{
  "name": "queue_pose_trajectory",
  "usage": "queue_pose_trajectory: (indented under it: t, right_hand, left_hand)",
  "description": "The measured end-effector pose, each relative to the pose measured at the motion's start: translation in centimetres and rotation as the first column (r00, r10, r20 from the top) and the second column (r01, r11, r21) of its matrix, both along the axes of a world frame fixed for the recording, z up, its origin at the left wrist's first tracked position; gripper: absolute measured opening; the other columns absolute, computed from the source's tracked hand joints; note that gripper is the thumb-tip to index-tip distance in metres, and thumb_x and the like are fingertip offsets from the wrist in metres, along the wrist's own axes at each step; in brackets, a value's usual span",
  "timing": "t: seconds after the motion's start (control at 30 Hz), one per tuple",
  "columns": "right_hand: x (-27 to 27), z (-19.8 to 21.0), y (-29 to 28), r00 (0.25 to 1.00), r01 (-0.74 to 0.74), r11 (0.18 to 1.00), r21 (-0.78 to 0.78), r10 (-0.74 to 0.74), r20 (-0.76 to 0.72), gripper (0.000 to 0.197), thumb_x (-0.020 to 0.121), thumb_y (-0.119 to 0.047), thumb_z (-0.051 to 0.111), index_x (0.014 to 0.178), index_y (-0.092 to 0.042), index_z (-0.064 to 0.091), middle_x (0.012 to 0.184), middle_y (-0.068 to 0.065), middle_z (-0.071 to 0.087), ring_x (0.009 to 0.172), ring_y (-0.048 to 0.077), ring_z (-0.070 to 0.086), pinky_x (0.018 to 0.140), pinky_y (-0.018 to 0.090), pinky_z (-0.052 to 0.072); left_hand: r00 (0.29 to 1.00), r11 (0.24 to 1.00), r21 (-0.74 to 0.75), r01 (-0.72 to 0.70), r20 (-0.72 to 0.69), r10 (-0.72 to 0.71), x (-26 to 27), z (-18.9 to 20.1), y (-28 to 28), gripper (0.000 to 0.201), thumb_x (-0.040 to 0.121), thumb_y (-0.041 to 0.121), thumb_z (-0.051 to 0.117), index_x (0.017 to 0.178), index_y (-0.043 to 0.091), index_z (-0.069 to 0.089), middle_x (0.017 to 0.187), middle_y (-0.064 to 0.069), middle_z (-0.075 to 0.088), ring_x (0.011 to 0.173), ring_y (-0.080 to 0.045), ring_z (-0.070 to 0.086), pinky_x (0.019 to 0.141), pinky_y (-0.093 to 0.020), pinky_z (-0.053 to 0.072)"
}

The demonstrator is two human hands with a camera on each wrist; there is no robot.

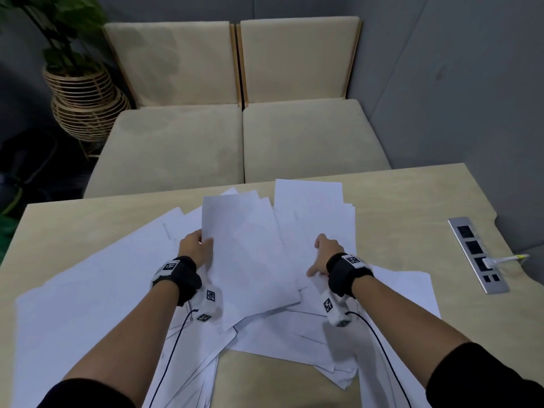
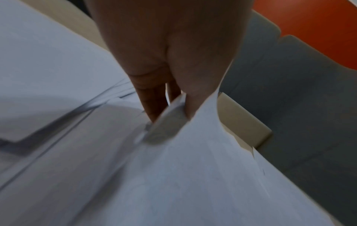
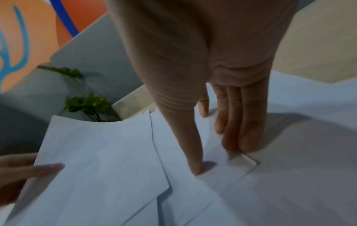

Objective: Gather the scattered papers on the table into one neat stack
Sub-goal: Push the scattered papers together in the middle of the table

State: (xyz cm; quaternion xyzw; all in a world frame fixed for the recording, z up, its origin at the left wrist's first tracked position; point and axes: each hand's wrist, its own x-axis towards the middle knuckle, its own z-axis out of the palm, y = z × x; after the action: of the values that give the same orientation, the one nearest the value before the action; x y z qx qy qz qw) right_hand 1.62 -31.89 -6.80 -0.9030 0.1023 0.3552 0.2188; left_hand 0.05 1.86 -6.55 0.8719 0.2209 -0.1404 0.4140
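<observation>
Most of the left hand (image 1: pixel 196 249) is lost behind the sheet (image 1: pixel 247 254) it grips; in the head view only the knuckles and thumb show. The left wrist view is smeared with motion blur, so the edges of the papers (image 2: pixel 81 149) there run together (no counting them). The right hand's fingers (image 3: pixel 249 131) hide the sheet corner under them. Lower papers (image 1: pixel 88 304) are cut off by the frame's bottom edge, and much of the surface (image 1: pixel 412 195) lies buried.
</observation>
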Motion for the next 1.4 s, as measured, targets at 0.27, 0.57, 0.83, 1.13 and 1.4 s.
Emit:
queue_pose_trajectory:
  t: [0.27, 0.57, 0.83, 1.13, 1.4]
  right_hand:
    - [-0.2, 0.1, 1.4, 0.988, -0.154, 0.984, -0.095, 0.151, -0.033, 0.044, 0.072, -0.019, 0.083, 0.065, -0.015, 0.039, 0.065, 0.0, 0.049, 0.064, 0.021, 0.052, 0.05, 0.023, 0.038]
    - [-0.6, 0.1, -2.7, 0.973, -0.124, 0.992, 0.012, 0.119, 0.197, 0.015, 0.084, -0.007, 0.066, 0.083, -0.017, 0.054, 0.077, 0.0, 0.047, 0.073, 0.024, 0.047, 0.062, 0.026, 0.034]
    - [0.2, 0.7, -5.3, 0.917, -0.001, 0.999, 0.055, -0.021, 0.399, 0.013, 0.085, -0.011, 0.069, 0.085, -0.023, 0.066, 0.074, -0.003, 0.064, 0.076, 0.021, 0.061, 0.074, 0.026, 0.051]
    - [2.3, 4.4, -6.2, 0.854, 0.159, 0.934, 0.319, -0.292, 0.43, 0.01, 0.094, -0.008, 0.058, 0.098, -0.016, 0.062, 0.063, -0.003, 0.052, 0.059, 0.016, 0.046, 0.059, 0.021, 0.039]
    - [0.5, 2.7, -3.7, 0.717, 0.661, 0.354, 0.662, -0.559, -0.417, 0.044, 0.094, -0.051, 0.057, 0.124, -0.018, 0.059, 0.118, 0.012, 0.071, 0.108, 0.031, 0.069, 0.1, 0.048, 0.05]
  left_hand:
    - [0.998, 0.999, -0.043, 0.003, -0.068, -0.006, -1.8, -0.5, 0.3, 0.027, 0.096, 0.021, 0.059, 0.115, 0.003, 0.067, 0.111, -0.015, 0.071, 0.102, -0.035, 0.066, 0.084, -0.035, 0.05]
    - [0.963, 0.963, -0.129, -0.235, 0.104, 0.248, -0.5, 1.4, 2.9, 0.031, 0.103, 0.01, 0.04, 0.125, -0.006, 0.056, 0.125, -0.023, 0.061, 0.116, -0.038, 0.057, 0.094, -0.042, 0.044]
    - [0.919, 0.904, -0.311, -0.293, 0.169, 0.356, 0.9, 3.8, 1.9, 0.029, 0.097, 0.002, 0.035, 0.116, 0.001, 0.058, 0.101, -0.012, 0.056, 0.091, -0.022, 0.049, 0.081, -0.031, 0.038]
    - [0.948, 0.852, -0.47, -0.23, 0.092, 0.306, 1.0, 4.1, 0.3, 0.015, 0.099, 0.028, 0.057, 0.108, 0.019, 0.065, 0.103, 0.0, 0.069, 0.093, -0.022, 0.064, 0.088, -0.033, 0.048]
    - [0.994, 0.967, -0.239, -0.084, 0.041, 0.097, 0.7, 1.2, -1.9, 0.036, 0.105, 0.025, 0.045, 0.129, 0.0, 0.054, 0.127, -0.017, 0.061, 0.113, -0.033, 0.059, 0.095, -0.037, 0.044]
